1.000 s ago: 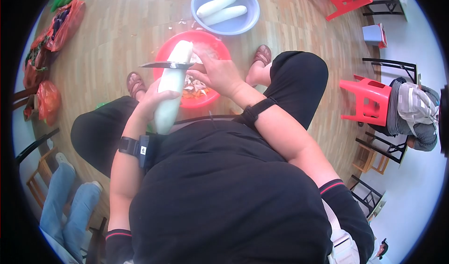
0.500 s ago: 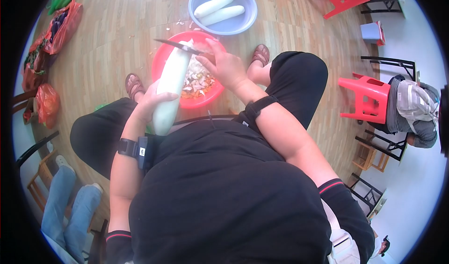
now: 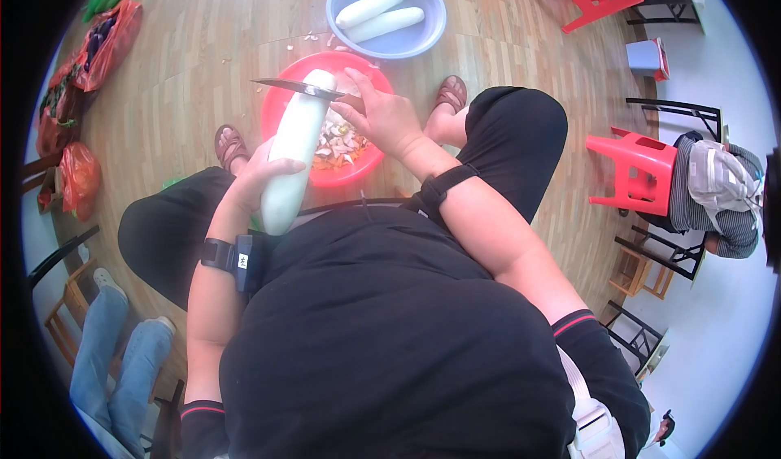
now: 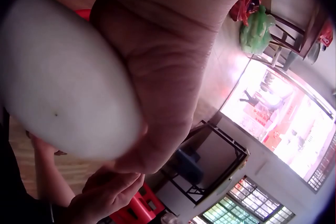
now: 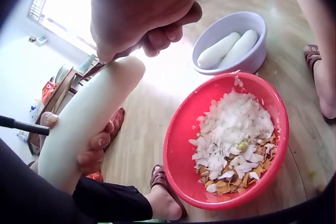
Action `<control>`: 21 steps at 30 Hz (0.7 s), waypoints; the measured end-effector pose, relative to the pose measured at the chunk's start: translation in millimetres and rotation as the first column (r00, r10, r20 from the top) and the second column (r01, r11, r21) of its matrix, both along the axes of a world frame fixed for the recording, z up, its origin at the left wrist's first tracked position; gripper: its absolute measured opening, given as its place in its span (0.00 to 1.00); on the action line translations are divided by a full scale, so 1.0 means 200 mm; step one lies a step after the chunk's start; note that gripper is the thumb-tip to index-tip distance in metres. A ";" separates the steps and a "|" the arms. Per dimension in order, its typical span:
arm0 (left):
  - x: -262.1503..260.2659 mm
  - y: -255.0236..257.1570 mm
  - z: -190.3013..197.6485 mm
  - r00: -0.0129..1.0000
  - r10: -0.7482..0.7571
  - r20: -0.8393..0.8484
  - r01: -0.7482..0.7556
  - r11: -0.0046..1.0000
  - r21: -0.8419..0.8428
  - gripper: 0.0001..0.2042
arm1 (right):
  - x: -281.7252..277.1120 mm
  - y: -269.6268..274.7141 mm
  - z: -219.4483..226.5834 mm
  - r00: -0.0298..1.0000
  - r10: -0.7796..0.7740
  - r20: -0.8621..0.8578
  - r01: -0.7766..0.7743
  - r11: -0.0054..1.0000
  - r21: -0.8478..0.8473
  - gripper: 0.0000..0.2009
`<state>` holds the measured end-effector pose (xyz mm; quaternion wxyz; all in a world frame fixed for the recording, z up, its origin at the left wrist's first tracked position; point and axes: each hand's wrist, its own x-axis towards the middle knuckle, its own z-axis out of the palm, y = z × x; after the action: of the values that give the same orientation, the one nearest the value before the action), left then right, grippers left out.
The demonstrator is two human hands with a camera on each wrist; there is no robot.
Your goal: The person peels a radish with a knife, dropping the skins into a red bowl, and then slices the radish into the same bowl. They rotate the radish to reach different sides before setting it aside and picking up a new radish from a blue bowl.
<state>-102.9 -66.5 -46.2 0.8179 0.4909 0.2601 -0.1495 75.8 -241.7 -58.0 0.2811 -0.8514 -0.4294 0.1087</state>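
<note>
A long, pale white radish [image 3: 294, 134] slants up from the lap, its far end over the red basin. My left hand [image 3: 259, 174] grips its lower half, with the thumb across the top and fingers beneath. In the left wrist view, its smooth rounded near end fills much of the left side. My right hand [image 3: 389, 121] holds a knife [image 3: 297, 87] whose blade lies crosswise over the radish near the far end. The handle is mostly hidden by the fingers. Below, the red basin [image 5: 178, 171] contains white shavings [image 5: 233, 124] on top of orange peelings [image 5: 223, 184].
Beyond the red basin stands a pale blue basin [image 3: 407, 48] with two white radishes. Bags of vegetables [image 3: 106, 48] lie along the left. Red stools [image 3: 643, 174] and a seated person with a backpack [image 3: 716, 178] are at right. Scraps dot the wooden floor.
The knife has gone from farther down the radish to its far end, then back slightly, its blade tilting and levelling. The left hand keeps its grip in about the same place.
</note>
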 end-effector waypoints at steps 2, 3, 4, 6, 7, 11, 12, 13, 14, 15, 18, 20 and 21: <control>0.00 0.00 -0.01 1.000 0.011 0.001 -0.011 1.000 -0.024 0.29 | 0.00 0.00 0.00 1.000 -0.007 -0.023 0.006 0.998 -0.055 0.32; 0.00 0.00 -0.02 1.000 0.011 0.002 -0.011 1.000 -0.023 0.29 | 0.01 0.00 -0.01 1.000 -0.007 -0.022 0.006 0.998 -0.055 0.32; 0.00 0.00 -0.03 1.000 0.009 -0.023 -0.009 1.000 -0.005 0.32 | 0.01 -0.01 -0.02 0.999 -0.034 -0.009 0.033 0.998 -0.048 0.32; 0.00 0.01 -0.04 0.999 0.004 -0.045 -0.003 1.000 0.015 0.35 | 0.02 -0.01 -0.02 0.998 -0.064 0.007 0.065 0.997 -0.039 0.33; 0.00 0.01 -0.05 0.999 0.008 -0.046 -0.008 1.000 0.013 0.35 | 0.02 -0.01 -0.01 0.998 -0.059 0.009 0.059 0.996 -0.065 0.33; -0.01 0.01 -0.06 0.998 0.004 -0.059 -0.004 1.000 -0.015 0.35 | 0.02 -0.02 -0.02 0.999 -0.050 0.008 0.051 0.996 -0.074 0.33; -0.01 0.01 -0.06 0.998 0.004 -0.059 -0.005 1.000 -0.015 0.35 | 0.04 -0.02 -0.04 0.999 -0.050 0.008 0.051 0.996 -0.074 0.33; -0.02 0.02 -0.06 0.999 -0.016 -0.040 0.016 1.000 -0.016 0.35 | 0.07 -0.03 -0.05 0.989 -0.141 -0.043 0.132 0.977 -0.169 0.33; -0.02 0.02 -0.05 0.999 -0.037 -0.021 0.037 0.999 -0.016 0.35 | 0.09 -0.04 -0.07 0.968 -0.236 -0.085 0.206 0.942 -0.266 0.33; -0.03 0.02 -0.04 0.999 -0.041 -0.018 0.041 0.999 -0.015 0.35 | 0.09 -0.04 -0.07 0.967 -0.240 -0.083 0.211 0.941 -0.264 0.33; -0.01 0.02 -0.02 0.999 -0.042 0.017 0.042 0.999 0.002 0.35 | 0.10 -0.06 -0.07 0.969 -0.227 -0.101 0.197 0.949 -0.246 0.33; -0.01 0.01 -0.03 1.000 -0.005 -0.018 0.005 1.000 0.016 0.36 | 0.08 -0.06 -0.07 0.955 -0.234 -0.182 0.197 0.960 -0.199 0.33; -0.02 0.00 -0.03 1.000 0.000 -0.019 0.000 1.000 0.013 0.36 | 0.07 -0.05 -0.07 0.956 -0.230 -0.182 0.192 0.960 -0.203 0.33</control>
<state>-106.0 -65.8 -52.4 0.8123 0.4946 0.2688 -0.1526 90.5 -251.8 -71.8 0.2540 -0.8991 -0.2928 0.2035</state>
